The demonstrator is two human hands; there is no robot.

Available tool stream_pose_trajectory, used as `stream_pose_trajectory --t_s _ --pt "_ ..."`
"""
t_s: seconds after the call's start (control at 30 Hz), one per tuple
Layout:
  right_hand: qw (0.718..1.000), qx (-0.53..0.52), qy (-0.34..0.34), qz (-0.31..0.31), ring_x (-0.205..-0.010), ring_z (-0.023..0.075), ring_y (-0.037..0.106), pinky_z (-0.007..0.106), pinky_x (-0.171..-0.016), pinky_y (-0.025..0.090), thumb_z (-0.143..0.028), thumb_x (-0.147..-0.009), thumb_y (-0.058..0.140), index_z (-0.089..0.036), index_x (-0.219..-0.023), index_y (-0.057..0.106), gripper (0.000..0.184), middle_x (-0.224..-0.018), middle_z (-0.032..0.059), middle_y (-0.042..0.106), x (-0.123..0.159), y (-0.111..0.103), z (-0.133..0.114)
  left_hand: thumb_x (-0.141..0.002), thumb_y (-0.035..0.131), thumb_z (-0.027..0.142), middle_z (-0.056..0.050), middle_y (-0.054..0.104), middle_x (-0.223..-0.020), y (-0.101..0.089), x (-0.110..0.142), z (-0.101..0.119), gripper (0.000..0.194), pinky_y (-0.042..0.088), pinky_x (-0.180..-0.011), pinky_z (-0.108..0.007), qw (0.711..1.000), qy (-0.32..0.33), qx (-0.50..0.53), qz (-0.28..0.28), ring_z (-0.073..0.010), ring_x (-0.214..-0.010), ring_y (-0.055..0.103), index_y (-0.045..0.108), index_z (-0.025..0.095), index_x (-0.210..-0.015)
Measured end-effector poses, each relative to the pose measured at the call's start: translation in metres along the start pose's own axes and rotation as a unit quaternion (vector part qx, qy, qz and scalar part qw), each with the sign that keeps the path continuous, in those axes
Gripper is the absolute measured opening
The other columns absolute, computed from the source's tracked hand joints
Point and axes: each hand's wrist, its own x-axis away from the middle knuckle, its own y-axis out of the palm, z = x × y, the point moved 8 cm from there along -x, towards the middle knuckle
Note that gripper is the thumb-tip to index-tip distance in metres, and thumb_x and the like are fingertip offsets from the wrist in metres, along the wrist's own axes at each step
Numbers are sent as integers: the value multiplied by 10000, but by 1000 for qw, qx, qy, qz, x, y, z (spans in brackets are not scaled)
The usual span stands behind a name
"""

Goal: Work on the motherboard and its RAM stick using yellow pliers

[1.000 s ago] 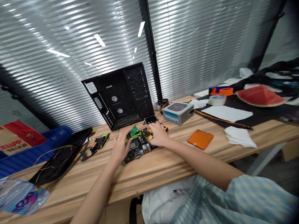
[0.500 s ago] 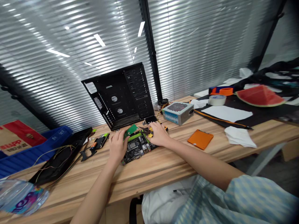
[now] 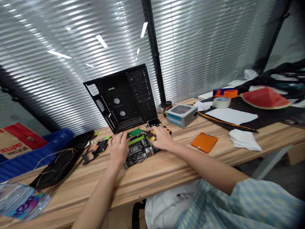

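A black motherboard point(image 3: 136, 149) with lime-green slots lies on the wooden table in front of me. Over its far edge is a small green circuit board point(image 3: 134, 133), its left end at the fingertips of my left hand point(image 3: 119, 147). My left fingers are bent around that end, and part of the grip is hidden. My right hand point(image 3: 161, 137) is closed around pliers point(image 3: 152, 135) with yellow and dark handles. The dark jaws point left, close to the green board's right end; whether they touch it I cannot tell.
Behind stands an open black computer case point(image 3: 124, 98). To the right are a power supply point(image 3: 181, 116), an orange drive point(image 3: 205, 142) and a tissue point(image 3: 245, 139). On the left lie a black panel point(image 3: 62, 162) with wires, a blue bin point(image 3: 59, 140) and a plastic bottle point(image 3: 23, 202).
My left hand has shifted slightly left, and the green board has tipped to a flatter, more level angle. The right hand and pliers stay almost in place.
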Motion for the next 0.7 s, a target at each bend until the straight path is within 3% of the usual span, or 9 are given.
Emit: stream_pose_trajectory --t_s 0.13,0.5,0.7 --pt "1000 9 2 -4 -974 273 582 346 -809 381 -293 -744 608 -207 -1089 548 361 -995 100 661 0 1 1 -951 460 309 -124 644 -1188 -1 0 1 336 290 -995 -447 1000 19 -17 19 -276 -1095 574 584 241 -1255" --pt "999 22 -27 -23 -909 232 612 298 -774 385 -208 -714 569 -200 -1060 554 346 -969 75 684 0 4 -3 -892 599 245 -90 713 -996 -30 3 11 262 279 -942 -402 970 121 -101 184 -241 -972 618 646 249 -1149" --pt "996 60 -63 -6 -913 236 597 316 -786 352 -212 -717 562 -186 -1033 556 317 -946 83 679 1 2 -6 -870 634 256 -83 714 -982 -33 3 7 211 283 -941 -404 967 123 -101 199 -237 -955 618 661 247 -1079"
